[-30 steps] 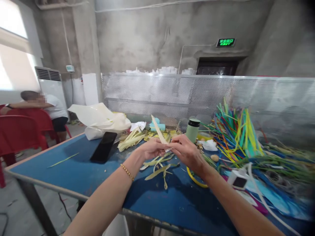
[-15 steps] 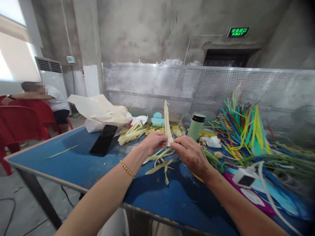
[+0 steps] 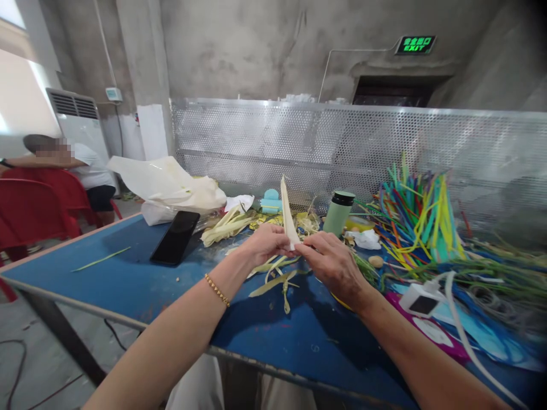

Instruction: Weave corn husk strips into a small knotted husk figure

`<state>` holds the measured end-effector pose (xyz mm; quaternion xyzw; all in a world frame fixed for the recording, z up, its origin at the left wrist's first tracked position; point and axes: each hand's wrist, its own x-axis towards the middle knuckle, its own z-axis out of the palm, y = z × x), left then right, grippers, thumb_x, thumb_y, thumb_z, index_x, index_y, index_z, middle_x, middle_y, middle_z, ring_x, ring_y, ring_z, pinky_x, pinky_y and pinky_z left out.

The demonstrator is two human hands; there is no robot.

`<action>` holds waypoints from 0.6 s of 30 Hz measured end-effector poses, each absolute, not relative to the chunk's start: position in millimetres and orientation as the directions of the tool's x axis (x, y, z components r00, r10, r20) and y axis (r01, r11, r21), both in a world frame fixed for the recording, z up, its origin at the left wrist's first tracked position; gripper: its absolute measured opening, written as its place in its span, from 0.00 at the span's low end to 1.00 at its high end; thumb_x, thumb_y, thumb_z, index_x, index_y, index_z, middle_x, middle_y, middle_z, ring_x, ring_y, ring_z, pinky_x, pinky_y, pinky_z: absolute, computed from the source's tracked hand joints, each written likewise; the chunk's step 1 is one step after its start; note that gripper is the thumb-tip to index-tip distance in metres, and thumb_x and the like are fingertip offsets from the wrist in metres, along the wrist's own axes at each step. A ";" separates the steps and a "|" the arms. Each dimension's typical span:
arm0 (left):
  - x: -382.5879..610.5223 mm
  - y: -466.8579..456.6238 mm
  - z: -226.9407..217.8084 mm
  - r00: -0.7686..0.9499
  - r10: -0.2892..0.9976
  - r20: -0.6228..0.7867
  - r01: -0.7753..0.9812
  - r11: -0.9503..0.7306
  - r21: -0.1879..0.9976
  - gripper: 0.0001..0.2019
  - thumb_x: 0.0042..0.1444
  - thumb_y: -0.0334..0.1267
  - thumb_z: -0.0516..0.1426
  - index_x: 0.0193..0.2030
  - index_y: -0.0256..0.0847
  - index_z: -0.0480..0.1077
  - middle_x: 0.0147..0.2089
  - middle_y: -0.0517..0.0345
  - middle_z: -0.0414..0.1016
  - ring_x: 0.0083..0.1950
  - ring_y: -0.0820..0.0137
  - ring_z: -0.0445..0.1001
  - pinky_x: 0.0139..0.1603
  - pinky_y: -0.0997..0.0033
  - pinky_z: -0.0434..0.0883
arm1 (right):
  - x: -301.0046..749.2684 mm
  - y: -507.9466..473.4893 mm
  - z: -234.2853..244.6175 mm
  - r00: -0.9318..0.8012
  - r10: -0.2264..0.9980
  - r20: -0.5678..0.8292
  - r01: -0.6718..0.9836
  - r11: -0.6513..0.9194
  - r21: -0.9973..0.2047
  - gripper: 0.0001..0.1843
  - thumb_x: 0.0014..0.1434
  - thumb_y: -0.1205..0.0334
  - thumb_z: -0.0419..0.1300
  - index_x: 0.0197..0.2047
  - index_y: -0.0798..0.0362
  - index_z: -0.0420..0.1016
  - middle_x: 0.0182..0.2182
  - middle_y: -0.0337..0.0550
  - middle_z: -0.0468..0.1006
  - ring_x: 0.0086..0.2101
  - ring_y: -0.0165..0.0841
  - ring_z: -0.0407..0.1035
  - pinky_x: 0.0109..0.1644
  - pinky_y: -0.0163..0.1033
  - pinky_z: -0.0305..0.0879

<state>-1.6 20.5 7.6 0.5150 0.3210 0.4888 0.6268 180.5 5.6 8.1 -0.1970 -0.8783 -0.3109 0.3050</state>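
A long pale dried leaf strip (image 3: 289, 216) stands upright between my hands, its narrow tip pointing up and its wide end low. My left hand (image 3: 268, 244) pinches the lower end from the left. Thumb and fingers of my right hand (image 3: 331, 262) close on the same end from the right, close to the left fingertips. Beneath them, loose leaf scraps (image 3: 276, 282) and a small knotted piece (image 3: 286, 299) lie on the blue table (image 3: 273, 341). A bundle of pale leaf strips (image 3: 226, 225) rests just beyond my left hand.
A black phone (image 3: 175, 238) and a white plastic bag (image 3: 183, 191) lie at left. Past my right hand stands a green bottle (image 3: 339, 213). Colourful strips (image 3: 427, 216), a white charger (image 3: 422, 299) and its cable crowd the right. A person (image 3: 92, 165) sits at far left.
The view has shifted slightly, so most things sit a little further left and higher. The strip's tip leans a bit more to the left; both hands keep their grip.
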 end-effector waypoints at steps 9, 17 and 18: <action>-9.6 22.8 6.1 0.373 0.926 0.064 -0.247 0.033 0.968 0.01 0.50 0.26 0.60 0.29 0.31 0.71 0.26 0.48 0.77 0.27 0.70 0.77 0.37 0.68 0.75 | 183.6 9.9 0.2 -0.593 0.243 0.768 0.543 0.825 0.159 0.07 0.63 0.64 0.56 0.38 0.51 0.77 0.32 0.45 0.73 0.34 0.34 0.66 0.40 0.40 0.64; -10.5 21.0 6.0 0.380 0.922 0.074 -0.207 0.007 0.978 0.07 0.45 0.30 0.66 0.29 0.31 0.73 0.27 0.49 0.78 0.29 0.70 0.78 0.38 0.69 0.74 | 182.1 9.2 -1.0 -0.531 0.301 0.792 0.509 0.860 0.014 0.08 0.64 0.65 0.56 0.37 0.51 0.77 0.31 0.43 0.74 0.34 0.32 0.68 0.38 0.38 0.66; -10.4 20.8 5.9 0.399 0.913 0.082 -0.204 0.001 0.979 0.07 0.44 0.30 0.66 0.29 0.30 0.73 0.28 0.49 0.78 0.29 0.70 0.78 0.39 0.69 0.74 | 182.3 8.6 -0.4 -0.534 0.301 0.790 0.513 0.858 0.020 0.08 0.64 0.65 0.56 0.37 0.51 0.77 0.31 0.43 0.73 0.34 0.32 0.67 0.38 0.37 0.65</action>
